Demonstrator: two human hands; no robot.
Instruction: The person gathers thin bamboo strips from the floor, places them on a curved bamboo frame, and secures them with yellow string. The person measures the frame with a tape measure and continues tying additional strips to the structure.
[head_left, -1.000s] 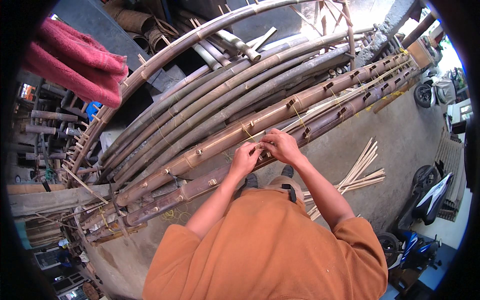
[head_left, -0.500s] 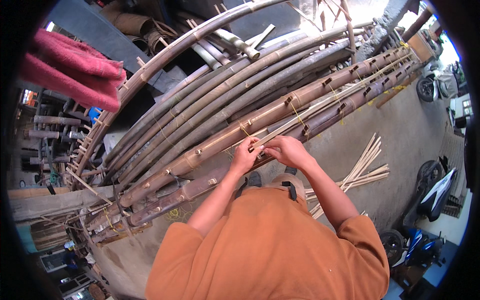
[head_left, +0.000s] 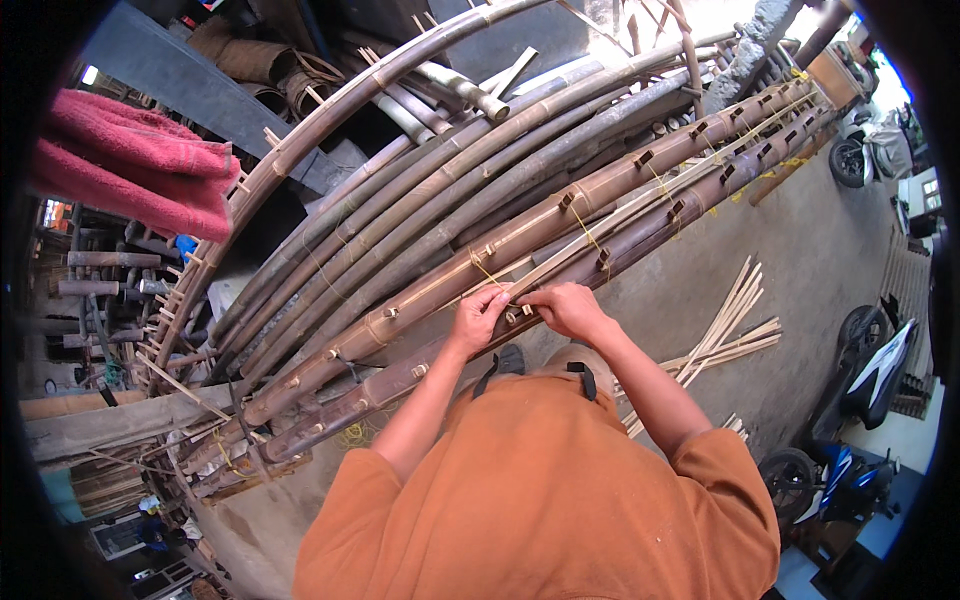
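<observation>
Left hand (head_left: pixel 480 319) and right hand (head_left: pixel 571 308) part slightly, baring stubby pale pegs (head_left: pixel 512 318) — left grip pinches a long pale bamboo strip (head_left: pixel 552 265); right's unclear.

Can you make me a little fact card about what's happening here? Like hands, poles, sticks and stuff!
Left hand: at the near end of a long pale strip; grip unclear
Right hand: fingertips by a short peg on the near bamboo pole
Far bamboo pole: alongside, pegs on it too
Floor sticks: thin, pale, loosely crossed, to the right
Towel: pinkish red, upper left
Shirt: orange
Blue motorbike: lower right
</observation>
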